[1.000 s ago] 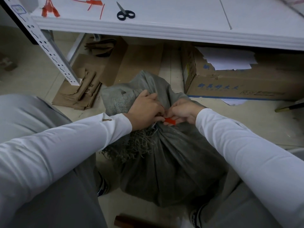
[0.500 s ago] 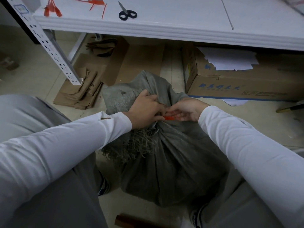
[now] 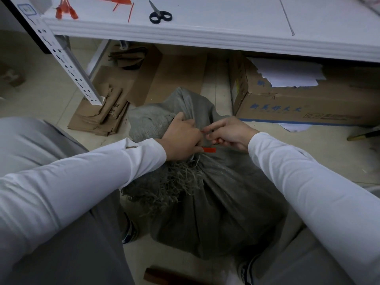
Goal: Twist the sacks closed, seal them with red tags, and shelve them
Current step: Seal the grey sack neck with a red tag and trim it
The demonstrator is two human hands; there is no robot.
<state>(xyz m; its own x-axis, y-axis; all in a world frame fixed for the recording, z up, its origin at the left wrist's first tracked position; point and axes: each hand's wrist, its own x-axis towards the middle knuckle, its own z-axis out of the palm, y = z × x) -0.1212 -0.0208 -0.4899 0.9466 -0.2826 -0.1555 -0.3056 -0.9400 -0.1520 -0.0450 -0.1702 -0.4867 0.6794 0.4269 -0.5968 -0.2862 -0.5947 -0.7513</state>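
A full grey woven sack [image 3: 216,202] stands on the floor between my knees, its frayed mouth gathered into a twisted neck. My left hand [image 3: 181,138] grips that neck. A red tag [image 3: 209,150] sticks out flat beside my left thumb at the neck. My right hand [image 3: 228,133] pinches the red strap of the tag just right of the neck, fingertips almost touching my left hand. How the strap runs around the neck is hidden by my hands.
A white shelf [image 3: 226,36] spans the top, holding spare red tags [image 3: 65,11] and black scissors [image 3: 159,15]. Its perforated upright [image 3: 67,62] stands at the left. Flattened cardboard [image 3: 107,112] and a cardboard box [image 3: 308,99] lie on the floor beyond the sack.
My right hand has lifted slightly and shifted its pinch along the strap. The red tag now shows flat beside my left thumb. My left hand has kept its grip on the neck.
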